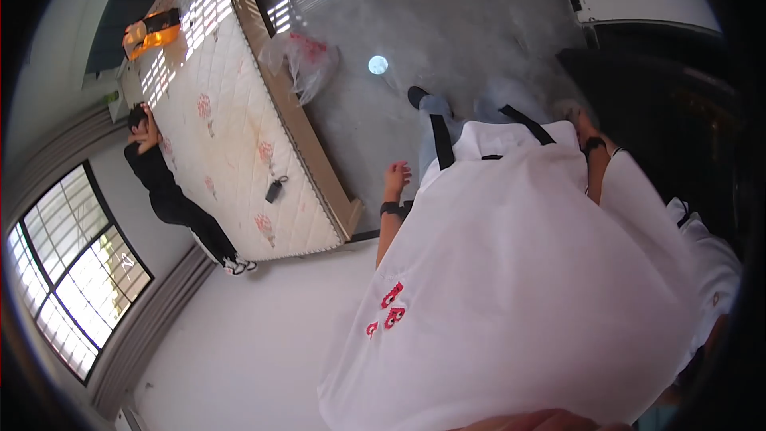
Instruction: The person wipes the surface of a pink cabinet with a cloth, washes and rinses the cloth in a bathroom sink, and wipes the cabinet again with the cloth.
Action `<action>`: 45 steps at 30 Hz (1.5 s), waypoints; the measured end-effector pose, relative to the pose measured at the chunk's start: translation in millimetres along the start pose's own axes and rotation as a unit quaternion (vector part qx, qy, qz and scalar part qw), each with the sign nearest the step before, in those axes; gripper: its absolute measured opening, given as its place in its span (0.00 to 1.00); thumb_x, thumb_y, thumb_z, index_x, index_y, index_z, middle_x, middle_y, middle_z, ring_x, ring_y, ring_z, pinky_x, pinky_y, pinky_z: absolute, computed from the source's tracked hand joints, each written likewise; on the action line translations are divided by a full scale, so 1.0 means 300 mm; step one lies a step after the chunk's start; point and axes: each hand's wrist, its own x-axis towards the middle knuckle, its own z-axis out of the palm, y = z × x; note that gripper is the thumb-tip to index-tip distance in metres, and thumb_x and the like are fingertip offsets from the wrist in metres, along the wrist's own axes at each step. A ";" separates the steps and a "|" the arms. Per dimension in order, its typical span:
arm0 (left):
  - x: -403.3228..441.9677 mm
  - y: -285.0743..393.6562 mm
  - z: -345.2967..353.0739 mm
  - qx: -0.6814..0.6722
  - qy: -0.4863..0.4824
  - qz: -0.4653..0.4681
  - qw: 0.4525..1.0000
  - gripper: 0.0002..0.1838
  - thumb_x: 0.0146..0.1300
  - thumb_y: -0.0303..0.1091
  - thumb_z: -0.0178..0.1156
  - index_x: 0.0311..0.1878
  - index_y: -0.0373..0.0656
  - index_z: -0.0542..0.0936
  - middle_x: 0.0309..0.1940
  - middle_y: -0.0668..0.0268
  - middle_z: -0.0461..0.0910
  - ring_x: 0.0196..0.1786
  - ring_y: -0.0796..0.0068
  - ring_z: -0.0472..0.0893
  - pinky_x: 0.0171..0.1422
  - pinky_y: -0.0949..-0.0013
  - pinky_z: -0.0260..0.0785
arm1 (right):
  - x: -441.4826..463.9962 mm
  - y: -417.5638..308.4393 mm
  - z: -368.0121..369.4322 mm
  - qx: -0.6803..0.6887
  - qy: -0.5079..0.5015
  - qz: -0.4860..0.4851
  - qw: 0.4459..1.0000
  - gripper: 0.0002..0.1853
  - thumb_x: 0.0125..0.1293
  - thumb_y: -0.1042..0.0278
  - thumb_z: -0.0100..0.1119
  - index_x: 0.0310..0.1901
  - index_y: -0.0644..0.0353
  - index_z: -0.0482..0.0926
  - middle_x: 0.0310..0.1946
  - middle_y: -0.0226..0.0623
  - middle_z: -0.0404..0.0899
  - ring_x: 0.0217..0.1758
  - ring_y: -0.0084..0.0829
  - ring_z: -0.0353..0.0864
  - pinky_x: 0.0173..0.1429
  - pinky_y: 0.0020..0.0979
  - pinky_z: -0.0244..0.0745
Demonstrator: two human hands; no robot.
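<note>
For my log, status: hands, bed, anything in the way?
Left hand empty, fingers loosely curled. Right hand lowered, grip unclear. Person lying along bed edge. Bag beside bed, possible trip hazard.

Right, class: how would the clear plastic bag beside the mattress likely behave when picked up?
The clear plastic bag would probably sag and crumple, since its see-through film is creased. It may be light, as the film looks thin; contents unclear.

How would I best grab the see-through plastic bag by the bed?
Probably bunch up the loose, crumpled film of the plastic bag, because it looks thin and floppy. Come from the open floor side, since the bed blocks the other. I can't make out any handles.
</note>
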 end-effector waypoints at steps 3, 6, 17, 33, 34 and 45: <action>0.119 0.129 -0.125 -0.037 0.018 -0.004 0.999 0.15 0.77 0.41 0.53 0.57 0.45 0.82 0.41 0.64 0.86 0.39 0.70 0.87 0.38 0.63 0.79 | -0.090 0.045 -0.025 -0.013 0.010 0.032 0.999 0.31 0.76 0.27 0.42 0.45 0.49 0.80 0.20 0.30 0.72 0.14 0.23 0.62 0.17 0.29 0.58; 0.226 0.333 -0.165 -0.012 0.025 -0.009 1.000 0.15 0.77 0.39 0.52 0.56 0.44 0.82 0.40 0.65 0.87 0.38 0.71 0.87 0.40 0.65 0.79 | -0.084 0.047 -0.049 -0.020 0.012 0.051 0.998 0.32 0.75 0.26 0.43 0.43 0.49 0.79 0.19 0.29 0.71 0.14 0.22 0.62 0.17 0.28 0.57; 0.327 0.680 -0.162 0.105 -0.042 0.004 0.994 0.16 0.77 0.42 0.54 0.57 0.46 0.84 0.44 0.62 0.88 0.42 0.68 0.87 0.45 0.62 0.80 | 0.184 -0.569 0.394 -0.030 -0.022 0.002 0.999 0.33 0.72 0.23 0.48 0.34 0.51 0.76 0.16 0.27 0.67 0.13 0.20 0.62 0.16 0.25 0.54; 0.676 1.677 0.155 0.073 -0.011 0.028 0.997 0.17 0.77 0.44 0.55 0.61 0.48 0.81 0.46 0.64 0.87 0.45 0.68 0.87 0.45 0.61 0.81 | 0.304 -1.652 0.376 -0.031 -0.006 -0.192 0.981 0.39 0.71 0.37 0.65 0.63 0.69 0.69 0.31 0.39 0.76 0.21 0.32 0.74 0.21 0.37 0.65; 0.713 1.749 0.180 0.095 -0.030 0.050 0.994 0.17 0.77 0.44 0.55 0.61 0.48 0.81 0.46 0.64 0.87 0.44 0.68 0.87 0.46 0.61 0.81 | 0.354 -1.606 0.335 -0.060 -0.005 -0.157 0.986 0.38 0.72 0.40 0.64 0.66 0.68 0.68 0.37 0.44 0.80 0.27 0.37 0.80 0.26 0.42 0.72; 1.190 2.263 0.323 0.320 -0.200 -0.039 0.925 0.19 0.75 0.49 0.57 0.62 0.51 0.81 0.48 0.65 0.87 0.47 0.66 0.86 0.50 0.55 0.80 | 0.187 -0.751 0.097 0.243 0.148 0.097 0.954 0.25 0.77 0.39 0.53 0.49 0.57 0.79 0.28 0.42 0.75 0.25 0.40 0.74 0.28 0.45 0.67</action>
